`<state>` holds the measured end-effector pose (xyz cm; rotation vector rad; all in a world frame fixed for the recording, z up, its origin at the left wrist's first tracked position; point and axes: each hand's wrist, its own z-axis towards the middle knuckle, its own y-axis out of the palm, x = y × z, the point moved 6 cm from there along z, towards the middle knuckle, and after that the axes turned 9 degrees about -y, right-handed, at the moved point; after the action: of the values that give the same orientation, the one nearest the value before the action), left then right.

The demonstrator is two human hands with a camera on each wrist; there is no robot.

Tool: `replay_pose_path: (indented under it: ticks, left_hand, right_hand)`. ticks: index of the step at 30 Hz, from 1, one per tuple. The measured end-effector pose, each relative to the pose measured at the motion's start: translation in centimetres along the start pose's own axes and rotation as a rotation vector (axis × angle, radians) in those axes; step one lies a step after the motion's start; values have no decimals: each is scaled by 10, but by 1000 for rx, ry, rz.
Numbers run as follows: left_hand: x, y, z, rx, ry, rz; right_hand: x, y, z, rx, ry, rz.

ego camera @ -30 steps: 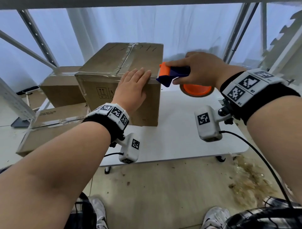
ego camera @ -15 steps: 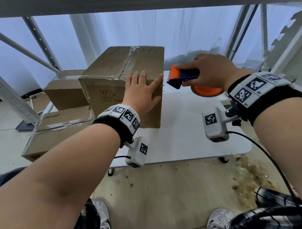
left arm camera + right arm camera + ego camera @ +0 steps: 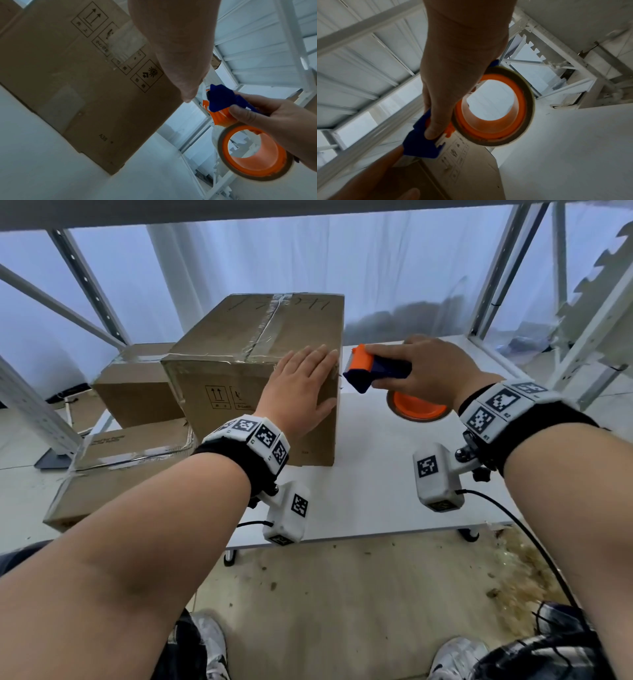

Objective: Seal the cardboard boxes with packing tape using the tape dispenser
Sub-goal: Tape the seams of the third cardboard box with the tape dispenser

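White table [image 3: 383, 481] carries my cardboard box [image 3: 239, 344] near its left edge; left hand [image 3: 301, 392] lies flat on it, fingers released, right hand [image 3: 431, 368] grasping the tape dispenser [image 3: 373, 368].

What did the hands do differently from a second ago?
The right hand brought the tape dispenser down from the box's top edge to beside its right side. The left hand slid down onto the box front, fingers flat. The box stayed put, and the right hand still grips the dispenser.

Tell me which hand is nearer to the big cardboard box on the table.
Left. The left hand lies flat on the big cardboard box, fingers straight, at its upper right corner. The right hand holds the tape dispenser just right of the box, not touching it.
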<state>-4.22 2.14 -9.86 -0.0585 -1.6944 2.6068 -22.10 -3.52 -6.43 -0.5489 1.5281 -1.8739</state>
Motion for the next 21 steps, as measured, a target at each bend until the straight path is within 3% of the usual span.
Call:
replay_pose_path:
  ticks: [5,9,16,21]
  left_hand:
    - [-1,3,-1,57,15,-2]
    - [-2,4,0,86,6,-31]
    - [-2,4,0,114,-14,-56]
    - [1,5,-3,124,-21,-52]
  right_hand:
    - [15,2,-6,88,4,141]
    - [22,10,-19,89,5,81]
    - [52,12,-54,-64,61,-127]
    - [32,15,-42,-172,79,-227]
